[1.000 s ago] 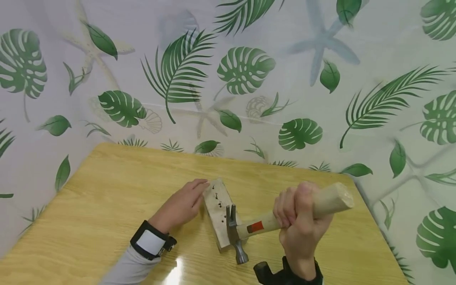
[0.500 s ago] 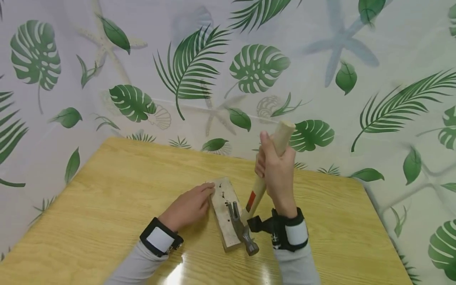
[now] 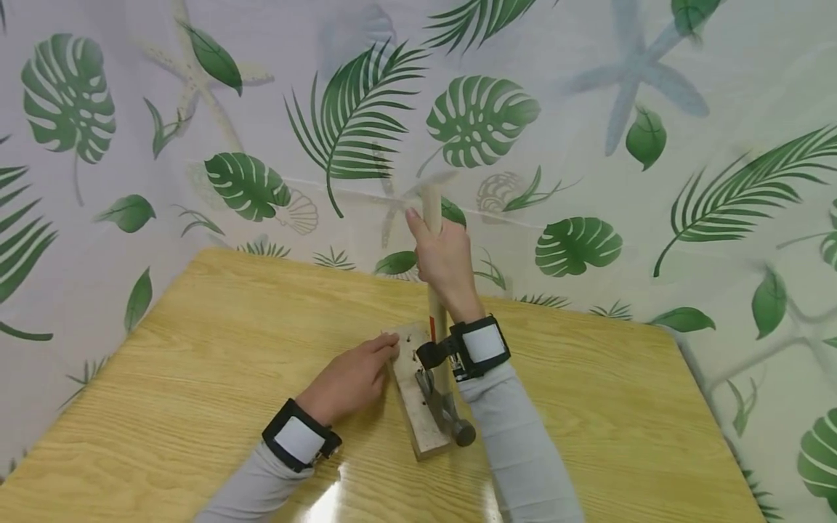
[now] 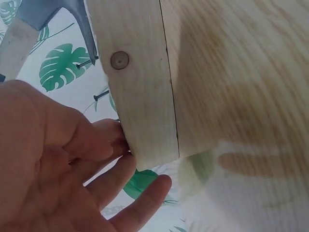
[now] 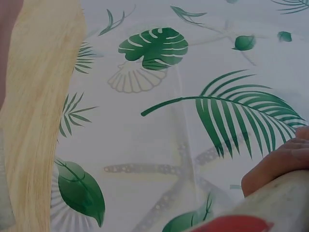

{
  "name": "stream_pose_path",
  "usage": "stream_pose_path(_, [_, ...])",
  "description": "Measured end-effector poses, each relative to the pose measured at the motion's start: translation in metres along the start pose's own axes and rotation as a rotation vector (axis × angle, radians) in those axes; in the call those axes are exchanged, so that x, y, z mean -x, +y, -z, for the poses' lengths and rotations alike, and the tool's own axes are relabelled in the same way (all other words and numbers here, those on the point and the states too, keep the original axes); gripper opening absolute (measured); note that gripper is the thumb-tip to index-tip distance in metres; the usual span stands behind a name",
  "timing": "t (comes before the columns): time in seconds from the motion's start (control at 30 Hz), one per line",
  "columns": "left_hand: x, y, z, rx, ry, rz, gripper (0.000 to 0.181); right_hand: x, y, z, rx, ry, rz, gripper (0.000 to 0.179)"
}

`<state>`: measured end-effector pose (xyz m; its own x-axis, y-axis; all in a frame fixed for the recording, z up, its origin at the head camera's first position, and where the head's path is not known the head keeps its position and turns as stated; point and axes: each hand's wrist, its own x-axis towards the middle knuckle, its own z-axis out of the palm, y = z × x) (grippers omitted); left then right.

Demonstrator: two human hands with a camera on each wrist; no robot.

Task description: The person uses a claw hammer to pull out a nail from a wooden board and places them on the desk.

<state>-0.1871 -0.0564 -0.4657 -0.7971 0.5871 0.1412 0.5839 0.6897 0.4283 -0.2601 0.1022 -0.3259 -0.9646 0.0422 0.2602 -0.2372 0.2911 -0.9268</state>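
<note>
In the head view a claw hammer [image 3: 447, 420] has its head on a pale wooden block [image 3: 413, 410], with its handle standing up and away. My right hand [image 3: 447, 263] grips the handle near its end, thumb along it. The hammer's claw [image 4: 88, 36] is at a nail [image 4: 86, 63] in the left wrist view. Another nail [image 4: 101, 95] stands out of the block nearby. My left hand [image 3: 346, 381] rests with its fingertips against the block's far left edge. In the right wrist view only part of the handle [image 5: 285, 200] and some fingers [image 5: 273, 166] show.
The block lies on a yellow wood-grain table [image 3: 216, 378]. Behind it hangs a white sheet [image 3: 366, 240] printed with leaves and starfish. A round knot [image 4: 119, 60] marks the block's side.
My right hand has swung the hammer handle from leaning right to pointing up and away, moving left and farther off. The claw stays at the block; my left hand keeps its place on it.
</note>
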Motion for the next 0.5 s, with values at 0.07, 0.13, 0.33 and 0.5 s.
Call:
stream_pose_path(0.07, [-0.0002, -0.0003, -0.0001, -0.004, 0.001, 0.005, 0.039, -0.003, -0.0012, -0.0052, 0.046, -0.001, 0.024, 0.05])
stream_pose_path(0.13, [-0.0005, -0.0004, 0.0008, 0.0, 0.001, 0.004, 0.04, -0.0052, -0.0028, -0.0085, 0.073, 0.001, 0.053, 0.05])
stream_pose_path(0.33, [-0.0006, 0.0003, 0.0034, 0.012, -0.013, 0.009, 0.039, -0.0089, -0.0055, -0.0112, 0.053, 0.03, 0.073, 0.05])
stream_pose_path(0.5, [0.0007, -0.0017, 0.002, 0.014, -0.02, 0.024, 0.038, -0.0057, -0.0062, -0.0097, -0.036, 0.048, 0.086, 0.049])
